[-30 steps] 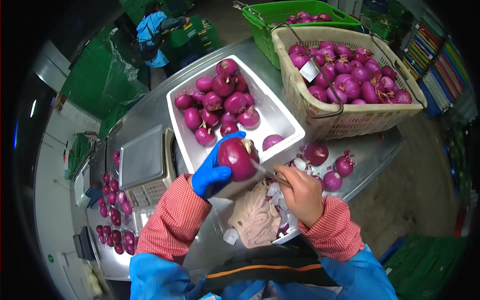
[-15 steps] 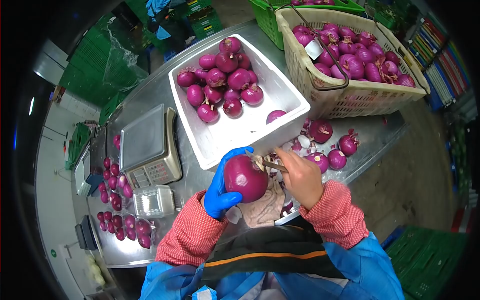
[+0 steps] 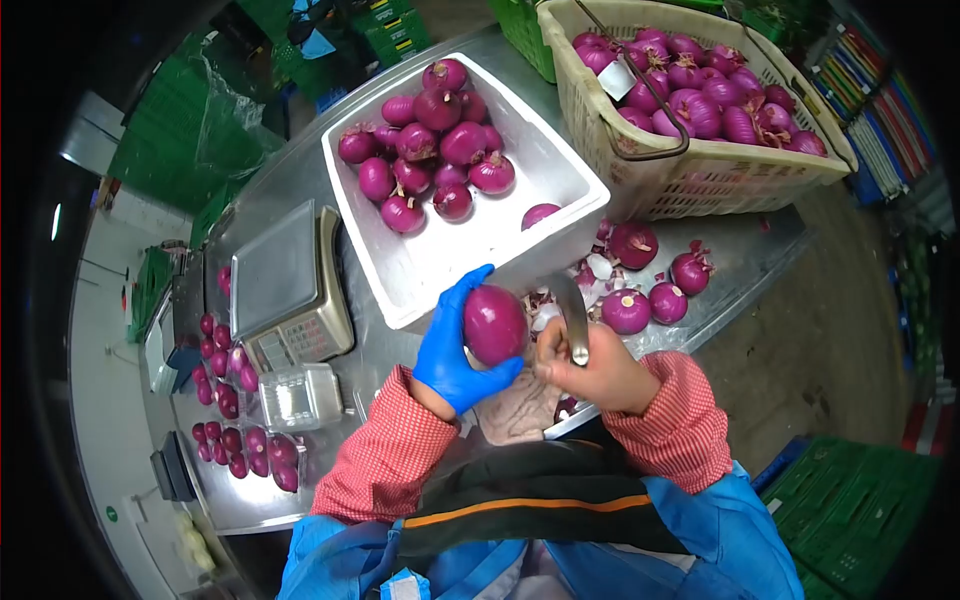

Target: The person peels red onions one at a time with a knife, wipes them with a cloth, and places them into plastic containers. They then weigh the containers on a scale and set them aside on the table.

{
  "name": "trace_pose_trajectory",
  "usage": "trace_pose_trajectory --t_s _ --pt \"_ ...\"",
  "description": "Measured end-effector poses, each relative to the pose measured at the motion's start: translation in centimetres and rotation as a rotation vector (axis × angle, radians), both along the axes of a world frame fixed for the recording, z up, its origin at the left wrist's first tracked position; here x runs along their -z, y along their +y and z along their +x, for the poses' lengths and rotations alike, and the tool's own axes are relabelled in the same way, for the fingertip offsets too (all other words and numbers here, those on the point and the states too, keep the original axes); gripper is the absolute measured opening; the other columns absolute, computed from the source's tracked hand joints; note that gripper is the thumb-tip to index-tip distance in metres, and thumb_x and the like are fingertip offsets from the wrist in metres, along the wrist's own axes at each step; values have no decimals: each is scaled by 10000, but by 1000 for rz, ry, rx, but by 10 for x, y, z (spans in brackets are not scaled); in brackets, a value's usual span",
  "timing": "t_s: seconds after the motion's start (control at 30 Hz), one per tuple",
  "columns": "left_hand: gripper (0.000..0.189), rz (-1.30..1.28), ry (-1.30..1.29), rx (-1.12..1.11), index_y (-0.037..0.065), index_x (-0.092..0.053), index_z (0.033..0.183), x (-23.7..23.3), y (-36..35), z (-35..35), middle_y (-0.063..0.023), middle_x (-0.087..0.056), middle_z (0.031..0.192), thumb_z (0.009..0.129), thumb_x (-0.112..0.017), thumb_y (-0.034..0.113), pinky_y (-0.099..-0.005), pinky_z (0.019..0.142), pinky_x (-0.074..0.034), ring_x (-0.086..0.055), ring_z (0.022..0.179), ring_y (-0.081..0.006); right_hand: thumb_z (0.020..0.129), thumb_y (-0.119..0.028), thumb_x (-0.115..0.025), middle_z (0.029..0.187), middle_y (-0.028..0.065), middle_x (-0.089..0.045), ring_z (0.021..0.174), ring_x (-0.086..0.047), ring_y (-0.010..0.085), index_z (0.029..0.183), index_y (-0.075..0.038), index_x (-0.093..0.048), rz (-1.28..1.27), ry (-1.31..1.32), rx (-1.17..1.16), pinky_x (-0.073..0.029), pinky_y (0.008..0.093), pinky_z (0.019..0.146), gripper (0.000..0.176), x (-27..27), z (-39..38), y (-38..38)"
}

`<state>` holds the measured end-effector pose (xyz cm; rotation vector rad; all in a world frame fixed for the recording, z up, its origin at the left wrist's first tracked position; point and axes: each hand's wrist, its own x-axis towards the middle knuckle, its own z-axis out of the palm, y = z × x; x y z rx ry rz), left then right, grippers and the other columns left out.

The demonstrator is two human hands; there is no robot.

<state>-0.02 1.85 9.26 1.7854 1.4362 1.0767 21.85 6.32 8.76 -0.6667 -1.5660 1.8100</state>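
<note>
My left hand (image 3: 447, 352), in a blue glove, is wrapped round a large red onion (image 3: 495, 324) in front of the white foam box (image 3: 480, 258). Bare, my right hand (image 3: 606, 371) grips a small metal knife (image 3: 573, 315) just right of that onion, apart from it. The knife stands roughly upright in the picture, partly covered by the fingers. Below the hands lies a pale crumpled cloth (image 3: 515, 412). Onion skins (image 3: 597, 268) and several red onions (image 3: 626, 312) are on the metal table beyond my right hand.
Several red onions (image 3: 437, 110) lie in the foam box. A cream basket (image 3: 690, 195) full of onions stands at back right. At left are a scale (image 3: 290, 285), a clear plastic tray (image 3: 300, 397) and packed onions (image 3: 257, 452). Green crates (image 3: 850, 510) sit at lower right.
The knife has come away from the onion's top and swung upright in my right hand. My left hand has turned the onion, so its stem end no longer shows. The view has shifted slightly.
</note>
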Motion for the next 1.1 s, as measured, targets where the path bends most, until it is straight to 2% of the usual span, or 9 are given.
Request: trace_pose_trajectory --t_s 0.1,0.2,0.27,0.37,0.5,0.6,0.63,0.73,1.1 --pt "1029 -39 59 -29 60 -316 1477 -11 2 1 -193 -522 1285 614 -843 252 -430 1028 -423 -533 1192 -347 896 -192 -679 850 16 -602 826 -576 97 1155 -20 -566 -86 -148 194 -480 291 770 331 3 1 1" --pt "1102 -133 -8 -62 61 -284 1502 -16 3 8 -162 -573 1234 603 -882 283 -424 928 -469 -569 1123 -324 898 -237 -697 898 37 -606 864 -588 108 1261 -8 -515 85 -114 238 -485 298 795 466 12 -6 7" --pt "1130 -269 -142 -101 64 -275 1510 -29 2 13 -152 -574 1247 600 -903 296 -414 895 -478 -572 1109 -300 943 -271 -654 903 53 -583 680 -552 94 1361 -13 -426 141 -22 199 -463 247 621 542 34 -11 9" --pt "1098 -198 -444 -13 59 -251 1514 15 -3 15 -146 -456 1403 651 -902 249 -387 1032 -435 -482 1269 -267 996 -250 -574 826 24 -537 523 -437 64 1417 -23 -352 -421 176 107 -373 214 482 527 22 -5 -1" --pt "1004 -261 -793 -20 45 -257 1489 33 -11 23 -132 -335 1510 706 -868 188 -395 1118 -370 -401 1361 -264 976 -217 -590 818 44 -567 549 -518 117 1370 -42 -437 -368 48 160 -422 257 500 457 24 -16 -15" --pt "956 -276 -803 9 41 -284 1472 36 -13 12 -126 -356 1496 715 -854 173 -398 1111 -378 -422 1345 -260 883 -130 -641 859 96 -606 625 -608 211 1239 -34 -565 816 -404 422 -484 329 549 376 27 -2 -1" --pt "940 -283 -806 25 40 -295 1466 35 -15 10 -124 -366 1490 718 -849 170 -398 1110 -380 -429 1340 -258 779 -84 -663 864 115 -597 717 -640 269 1078 -28 -635 826 -580 376 -515 376 612 306 2 3 -5" --pt "897 -319 -807 78 33 -324 1450 27 -16 8 -119 -407 1455 729 -836 183 -396 1101 -390 -456 1315 -251 731 -33 -662 819 98 -552 701 -620 271 1099 -27 -637 986 -649 337 -495 374 601 369 -7 6 -4" --pt "872 -467 -902 151 25 -368 1418 19 -23 5 -132 -469 1391 725 -830 283 -398 1065 -422 -497 1274 -251 734 -9 -652 820 111 -589 704 -635 282 1116 -14 -627 1064 -711 387 -513 367 610 382 32 12 13"
